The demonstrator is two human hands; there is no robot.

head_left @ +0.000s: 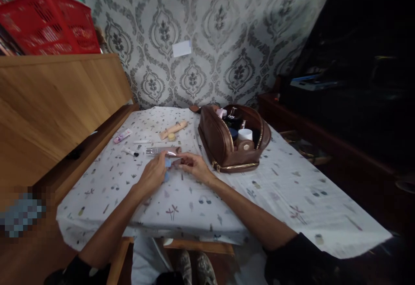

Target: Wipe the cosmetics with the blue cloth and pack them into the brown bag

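My left hand [153, 173] is closed around a small light-blue item [167, 164], its exact kind too small to tell. Facing it, my right hand [198, 168] pinches a small greyish-brown piece [177, 162] that meets or nearly meets the blue item; I cannot tell which. Just beyond both hands lies a silvery-pink squeeze tube [160, 151]. To my right stands a brown leather cosmetic bag [210, 136], unzipped, with a white-lidded jar [245, 134] and several bottles inside.
Farther back are a beige tube [175, 129], a small yellow-lidded jar [171, 137], a white pen-like stick [142, 142] and a purple-white tube [122, 136]. The patterned cloth [285, 198] covers the table. Wooden furniture [65, 90] with a red basket [78, 25] borders the left.
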